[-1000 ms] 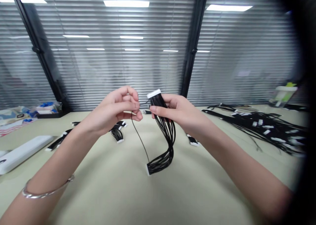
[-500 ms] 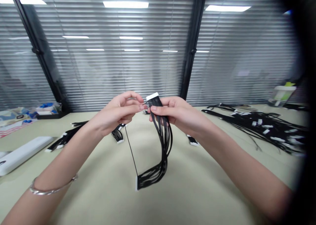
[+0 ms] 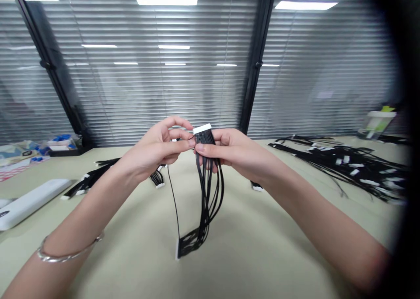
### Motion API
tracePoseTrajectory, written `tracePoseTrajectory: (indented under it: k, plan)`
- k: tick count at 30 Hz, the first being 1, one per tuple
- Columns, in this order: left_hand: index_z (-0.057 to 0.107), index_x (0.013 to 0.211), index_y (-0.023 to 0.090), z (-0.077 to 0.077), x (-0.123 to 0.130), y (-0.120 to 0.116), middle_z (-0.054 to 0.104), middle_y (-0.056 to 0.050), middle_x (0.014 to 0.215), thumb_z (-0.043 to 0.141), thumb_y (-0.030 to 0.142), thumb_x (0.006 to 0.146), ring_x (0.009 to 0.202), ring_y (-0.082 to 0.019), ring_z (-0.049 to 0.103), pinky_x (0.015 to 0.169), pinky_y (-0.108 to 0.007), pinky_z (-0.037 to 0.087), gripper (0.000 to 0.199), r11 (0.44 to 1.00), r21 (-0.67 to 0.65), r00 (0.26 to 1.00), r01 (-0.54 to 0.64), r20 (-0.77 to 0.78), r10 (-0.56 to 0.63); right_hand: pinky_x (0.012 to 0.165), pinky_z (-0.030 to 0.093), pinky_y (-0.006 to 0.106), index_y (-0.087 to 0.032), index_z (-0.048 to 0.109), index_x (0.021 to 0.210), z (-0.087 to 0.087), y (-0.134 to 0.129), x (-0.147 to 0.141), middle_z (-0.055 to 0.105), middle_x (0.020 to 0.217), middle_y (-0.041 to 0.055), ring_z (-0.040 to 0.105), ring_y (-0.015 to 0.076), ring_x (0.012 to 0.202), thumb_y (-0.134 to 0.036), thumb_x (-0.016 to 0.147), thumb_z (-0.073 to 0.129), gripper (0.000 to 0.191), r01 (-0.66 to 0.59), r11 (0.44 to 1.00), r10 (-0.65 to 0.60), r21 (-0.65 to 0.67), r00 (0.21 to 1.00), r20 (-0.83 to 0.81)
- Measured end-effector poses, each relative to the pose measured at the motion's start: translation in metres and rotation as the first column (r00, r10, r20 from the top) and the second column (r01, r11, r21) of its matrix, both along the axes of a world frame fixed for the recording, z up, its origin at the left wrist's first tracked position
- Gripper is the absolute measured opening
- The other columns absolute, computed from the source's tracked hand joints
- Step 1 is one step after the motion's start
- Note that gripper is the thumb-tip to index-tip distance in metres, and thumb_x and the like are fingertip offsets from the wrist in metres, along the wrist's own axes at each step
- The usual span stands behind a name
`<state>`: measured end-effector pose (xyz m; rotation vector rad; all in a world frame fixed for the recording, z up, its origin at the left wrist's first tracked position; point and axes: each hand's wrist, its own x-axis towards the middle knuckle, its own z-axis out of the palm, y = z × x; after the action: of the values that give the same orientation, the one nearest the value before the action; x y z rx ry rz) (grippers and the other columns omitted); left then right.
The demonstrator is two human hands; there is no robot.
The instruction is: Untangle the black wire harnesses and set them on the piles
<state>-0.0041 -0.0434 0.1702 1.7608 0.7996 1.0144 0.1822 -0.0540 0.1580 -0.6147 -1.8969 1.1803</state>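
A black multi-wire harness (image 3: pixel 205 194) hangs in a curve between two white connectors. Its upper white connector (image 3: pixel 202 128) is at the top of the wires, which my right hand (image 3: pixel 226 146) pinches between thumb and fingers just below it. My left hand (image 3: pixel 167 143) has thumb and index finger closed on a single thin black wire (image 3: pixel 173 198), close to the left side of that connector. This wire runs down, slack, to the lower white connector (image 3: pixel 177 249), which hangs above the table. The wire's tip is too small to make out.
Several black cables with white connectors (image 3: pixel 348 165) lie heaped at the right, smaller bundles (image 3: pixel 90 178) at the left. A white device (image 3: pixel 34 202) and plastic-wrapped items (image 3: pixel 64 142) are farther left. A container (image 3: pixel 377 123) stands at the back right, before window blinds (image 3: pixel 173 93).
The harness's hanging part and lower connector have swung slightly left and down. The single wire is slacker. My left fingers have moved a little closer to the upper connector.
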Motion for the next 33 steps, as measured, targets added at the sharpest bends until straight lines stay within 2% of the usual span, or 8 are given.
tracePoseTrajectory:
  k: [4,8,15,24,30,33]
  plan:
    - [0.049,0.098,0.019,0.0,-0.004,0.005,0.055,0.003,0.068,0.067,0.029,0.065,0.041,0.003,0.026,0.037,-0.014,0.017,0.038,1.0,-0.023,1.0,0.014,0.008,-0.014,0.055,0.044,0.024,-0.012,0.061,0.079,-0.002,0.006,0.002,0.061,0.076,0.0049,0.054,0.0086,0.058,-0.034,0.075,0.062,0.023,0.038,0.999,-0.038,0.002,0.999,-0.009]
    - [0.051,0.096,0.018,-0.003,-0.001,0.008,0.047,0.005,0.06,0.066,0.03,0.066,0.041,0.003,0.026,0.038,-0.013,0.017,0.036,0.997,-0.071,1.0,0.023,-0.007,-0.024,0.056,0.044,0.024,-0.012,0.061,0.078,-0.004,0.01,0.002,0.061,0.076,0.0048,0.054,0.0086,0.059,-0.034,0.077,0.06,0.022,0.01,1.0,-0.01,0.005,1.0,0.01]
    - [0.052,0.091,0.017,-0.004,0.004,0.007,0.054,0.003,0.068,0.07,0.026,0.06,0.042,0.003,0.03,0.037,-0.013,0.016,0.037,0.999,-0.035,0.999,-0.036,0.009,0.036,0.055,0.046,0.023,-0.012,0.061,0.078,-0.006,0.009,-0.001,0.06,0.075,0.0048,0.054,0.0095,0.06,-0.037,0.075,0.062,0.025,0.021,1.0,-0.021,0.019,0.999,0.049]
    - [0.045,0.092,0.02,-0.002,-0.003,0.007,0.054,0.004,0.069,0.068,0.023,0.064,0.041,0.003,0.029,0.037,-0.011,0.016,0.037,0.993,-0.102,0.998,0.052,-0.013,-0.054,0.056,0.046,0.023,-0.011,0.059,0.08,-0.006,0.008,-0.002,0.059,0.076,0.0047,0.053,0.0091,0.061,-0.035,0.076,0.06,0.024,-0.005,1.0,0.003,0.025,0.997,0.082]
    - [0.044,0.089,0.018,0.001,-0.006,0.006,0.045,0.004,0.059,0.057,0.018,0.072,0.045,0.0,0.032,0.04,-0.012,0.023,0.021,0.982,-0.156,0.994,0.105,0.035,-0.101,0.054,0.043,0.022,-0.012,0.06,0.079,-0.007,0.009,-0.003,0.058,0.072,0.0028,0.052,0.008,0.058,-0.033,0.077,0.059,0.021,-0.024,0.999,0.022,0.027,0.998,0.063]
    - [0.044,0.089,0.018,0.001,-0.006,0.007,0.045,0.004,0.058,0.055,0.014,0.072,0.047,-0.001,0.037,0.043,-0.012,0.028,0.021,0.979,-0.17,0.993,0.112,0.056,-0.104,0.054,0.042,0.022,-0.012,0.06,0.082,-0.007,0.01,-0.002,0.059,0.074,0.0037,0.051,0.0083,0.058,-0.034,0.078,0.058,0.023,-0.023,0.999,0.022,0.022,0.997,0.072]
